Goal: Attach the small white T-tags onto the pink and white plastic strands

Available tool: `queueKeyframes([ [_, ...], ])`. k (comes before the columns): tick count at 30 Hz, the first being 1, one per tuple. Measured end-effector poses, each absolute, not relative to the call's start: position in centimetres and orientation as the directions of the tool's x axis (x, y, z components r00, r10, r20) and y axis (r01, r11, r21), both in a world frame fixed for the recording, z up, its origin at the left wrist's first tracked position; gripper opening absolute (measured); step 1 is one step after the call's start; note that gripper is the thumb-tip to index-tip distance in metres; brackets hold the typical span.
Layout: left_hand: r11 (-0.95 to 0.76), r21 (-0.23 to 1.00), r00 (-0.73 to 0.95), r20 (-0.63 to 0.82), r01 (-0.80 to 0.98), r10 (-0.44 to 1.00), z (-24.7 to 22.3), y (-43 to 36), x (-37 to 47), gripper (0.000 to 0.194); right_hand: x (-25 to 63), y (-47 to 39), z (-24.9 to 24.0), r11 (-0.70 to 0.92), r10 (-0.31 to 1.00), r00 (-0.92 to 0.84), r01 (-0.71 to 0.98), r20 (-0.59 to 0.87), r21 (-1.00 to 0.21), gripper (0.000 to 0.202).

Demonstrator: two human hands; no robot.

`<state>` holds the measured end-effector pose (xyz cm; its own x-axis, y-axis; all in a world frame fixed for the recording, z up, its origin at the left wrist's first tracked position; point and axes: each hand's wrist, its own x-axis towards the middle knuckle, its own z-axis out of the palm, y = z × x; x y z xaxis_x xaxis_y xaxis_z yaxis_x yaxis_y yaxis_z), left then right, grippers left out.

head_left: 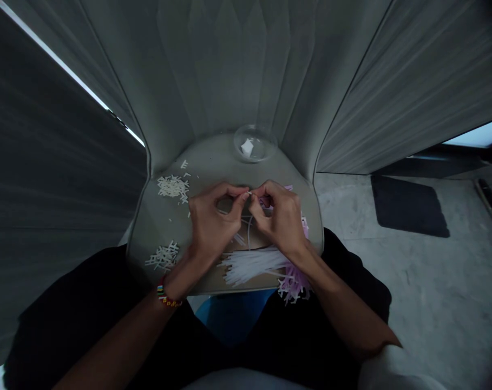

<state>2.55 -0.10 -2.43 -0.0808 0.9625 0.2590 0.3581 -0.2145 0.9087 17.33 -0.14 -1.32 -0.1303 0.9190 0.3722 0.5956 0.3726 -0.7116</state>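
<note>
Over the middle of the chair seat, my left hand (215, 216) and my right hand (280, 216) meet at the fingertips, each closed in a pinch. Between them shows a tiny white piece (249, 193), mostly covered by the fingers. Just below lies a thin white stick (249, 233), and whether it touches the hands I cannot tell. Nearer to me is a bundle of long white sticks (249, 265). Purple sticks with white branched ends (294, 281) lie under and beside my right wrist, partly hidden by it.
On the seat's left are a cream heap of small pieces (173, 187) and a whiter heap (163, 256). A clear round bowl (266, 151) with a white scrap in it stands near the chair's backrest (233, 70). Something blue (233, 317) is below the seat; a dark mat (408, 206) lies right.
</note>
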Motion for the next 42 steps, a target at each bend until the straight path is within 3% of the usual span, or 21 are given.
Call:
queueKeyframes([
  [8,-0.291,0.845,0.011,0.32,0.449,0.947,-1.5,-0.2,2.0,0.007,17.6,0.1,-1.3,0.373,0.923,-0.144,0.553,0.356,-0.745,0.011],
  [17,-0.166,0.967,-0.04,0.177,0.195,0.983,-1.3,0.8,1.7,0.005,17.8,0.4,-1.1,0.334,0.942,-0.144,0.501,0.304,-0.798,0.015],
  [30,-0.118,0.985,0.029,0.115,0.127,0.993,-0.4,1.3,0.9,0.008,17.7,0.7,-1.0,0.401,0.914,-0.154,0.468,0.374,-0.788,0.013],
  [34,-0.109,0.993,0.041,0.107,0.035,0.993,-0.2,1.6,0.4,0.013,17.9,0.7,-0.5,0.406,0.894,-0.061,0.528,0.444,-0.746,0.012],
  [38,-0.121,0.992,0.165,0.127,-0.044,0.978,-0.4,2.1,-0.4,0.011,17.9,0.7,-0.2,0.382,0.922,-0.108,0.408,0.371,-0.829,0.016],
  [42,-0.013,0.994,0.386,0.056,-0.113,0.921,-0.4,2.2,-0.8,0.013,17.9,0.7,-0.5,0.391,0.92,-0.141,0.321,0.364,-0.863,0.014],
])
